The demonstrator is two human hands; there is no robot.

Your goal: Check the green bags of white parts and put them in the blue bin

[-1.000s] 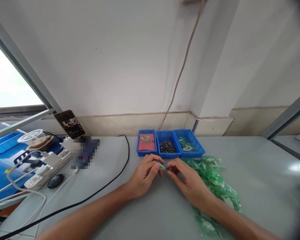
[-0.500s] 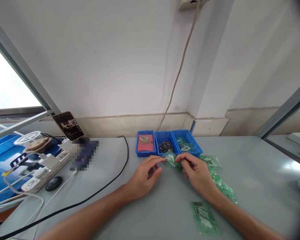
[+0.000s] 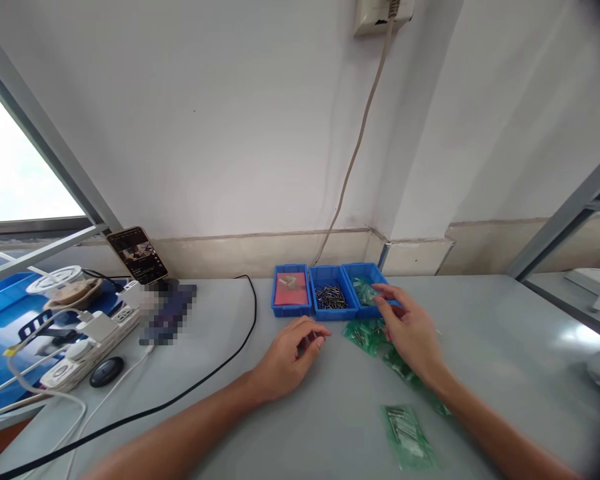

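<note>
My left hand (image 3: pixel 291 357) rests low over the grey table, fingers loosely bent, thumb and forefinger slightly apart with nothing visible between them. My right hand (image 3: pixel 411 330) reaches to the front right of the right blue bin (image 3: pixel 380 311). Its thumb and forefinger are parted beside a small clear-green plastic bag (image 3: pixel 364 292) in that bin; any contact is hard to make out. Beneath this hand lie green bags of small parts (image 3: pixel 365 337), partly hidden by the hand and wrist. Another green bag with metal pins (image 3: pixel 406 433) lies nearer me.
The middle blue bin (image 3: pixel 337 315) holds loose metal screws or pins; the left bin (image 3: pixel 291 311) holds a red sheet with a small clear bag. On the left are a black cable (image 3: pixel 180 401), a mouse (image 3: pixel 107 371), a power strip (image 3: pixel 63 373) and a propped phone (image 3: pixel 137 255).
My right hand has moved up and right to the right bin. The small bag between my hands is no longer there. My left hand stays nearly in place, its fingers more bent.
</note>
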